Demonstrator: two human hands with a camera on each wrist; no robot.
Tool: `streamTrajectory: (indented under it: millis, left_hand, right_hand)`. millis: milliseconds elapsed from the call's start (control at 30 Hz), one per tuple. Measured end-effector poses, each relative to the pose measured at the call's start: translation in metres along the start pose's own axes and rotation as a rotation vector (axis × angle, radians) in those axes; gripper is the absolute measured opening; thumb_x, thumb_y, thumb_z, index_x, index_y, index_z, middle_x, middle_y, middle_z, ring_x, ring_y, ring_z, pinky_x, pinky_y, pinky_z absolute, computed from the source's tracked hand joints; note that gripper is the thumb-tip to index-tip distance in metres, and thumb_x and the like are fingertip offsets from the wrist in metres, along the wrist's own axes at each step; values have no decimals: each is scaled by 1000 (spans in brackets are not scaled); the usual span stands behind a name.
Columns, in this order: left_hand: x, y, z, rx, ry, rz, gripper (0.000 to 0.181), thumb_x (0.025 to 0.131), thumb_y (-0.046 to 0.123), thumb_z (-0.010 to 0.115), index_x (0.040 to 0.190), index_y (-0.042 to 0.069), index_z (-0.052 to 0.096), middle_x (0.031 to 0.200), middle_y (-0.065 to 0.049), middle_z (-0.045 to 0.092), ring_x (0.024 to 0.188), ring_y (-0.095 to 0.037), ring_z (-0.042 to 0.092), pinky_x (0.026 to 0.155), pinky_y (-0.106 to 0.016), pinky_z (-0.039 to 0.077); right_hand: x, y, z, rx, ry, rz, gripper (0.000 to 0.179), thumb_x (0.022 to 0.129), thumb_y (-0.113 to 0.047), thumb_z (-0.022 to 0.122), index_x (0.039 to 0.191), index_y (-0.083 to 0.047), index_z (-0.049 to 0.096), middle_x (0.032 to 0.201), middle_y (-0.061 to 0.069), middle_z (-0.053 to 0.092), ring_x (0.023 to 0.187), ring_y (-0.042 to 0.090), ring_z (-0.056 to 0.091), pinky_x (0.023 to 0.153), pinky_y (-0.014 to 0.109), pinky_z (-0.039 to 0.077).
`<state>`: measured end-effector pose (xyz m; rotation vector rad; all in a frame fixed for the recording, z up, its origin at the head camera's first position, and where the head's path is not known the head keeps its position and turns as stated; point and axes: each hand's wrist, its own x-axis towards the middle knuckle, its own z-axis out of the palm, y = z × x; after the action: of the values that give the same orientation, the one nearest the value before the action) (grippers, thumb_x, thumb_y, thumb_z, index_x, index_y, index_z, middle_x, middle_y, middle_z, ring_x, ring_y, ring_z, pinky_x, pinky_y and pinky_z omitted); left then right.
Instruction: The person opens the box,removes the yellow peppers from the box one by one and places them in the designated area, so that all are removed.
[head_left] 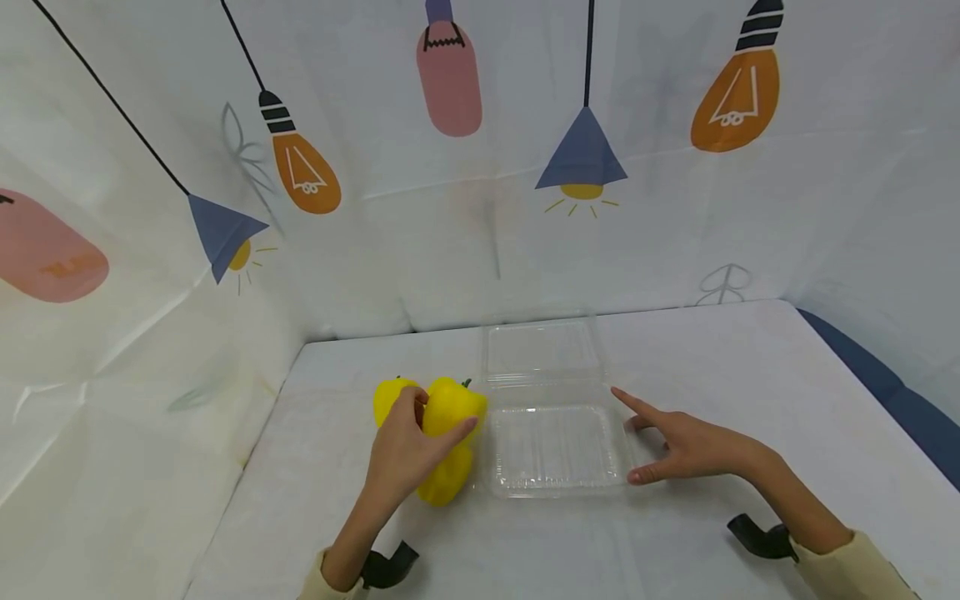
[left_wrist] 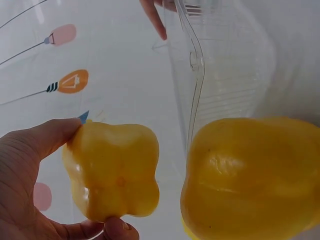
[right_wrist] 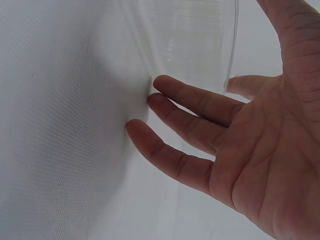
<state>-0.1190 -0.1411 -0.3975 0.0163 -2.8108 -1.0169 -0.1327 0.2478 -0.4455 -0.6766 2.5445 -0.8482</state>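
Observation:
A yellow bell pepper (head_left: 452, 406) is pinched by my left hand (head_left: 405, 446) between thumb and fingers, left of the clear plastic container (head_left: 557, 450). In the left wrist view, the lobed bottom of the held pepper (left_wrist: 112, 172) faces the camera. A second yellow pepper (head_left: 447, 479) lies nearer me, close to the container's left side, and a third (head_left: 388, 398) sits behind my left fingers, partly covered. My right hand (head_left: 686, 446), fingers spread, is at the container's right edge; its fingertips (right_wrist: 162, 82) are right by the clear wall in the right wrist view.
The container's hinged lid (head_left: 542, 348) lies folded back toward the rear edge of the white table (head_left: 697, 358). A printed curtain (head_left: 487, 242) hangs behind the table and along its left. Something dark blue (head_left: 885, 375) shows past the right edge.

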Motion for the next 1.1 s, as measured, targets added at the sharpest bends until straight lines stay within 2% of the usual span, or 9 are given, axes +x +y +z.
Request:
streamTrajectory:
  millis: [267,467,733,1100]
  left_hand:
    - [-4,-8,-12,-15,6,-38,84,61,77,66,113,14,47,97,-2,54,80,-19,51,68,-30,45]
    - [-5,-14,-21,13,4,-47,83,62,77,65,110,11,47,94,-4,53,78,-19,49,65,-30,42]
    - [-8,-24,-32,45,-10,-69,85,64,77,63,109,8,46,94,-6,53,75,-20,48,63,-29,40]
    - [-11,-37,-41,67,-13,-82,80,66,75,63,106,8,46,88,-7,51,71,-20,46,59,-30,38]
  right_hand:
    - [0,0,0,5,-5,-5,109,74,-54,73,152,-28,2,130,16,52,120,36,46,85,60,43]
    - [0,0,-1,6,-1,0,108,74,-54,73,151,-32,1,130,15,52,120,36,47,84,59,44]
    - [1,1,0,2,-4,0,109,74,-52,74,152,-24,4,130,15,52,119,35,48,84,58,45]
    - [1,2,0,10,-4,11,108,74,-52,74,151,-30,1,131,16,52,118,35,47,83,59,45]
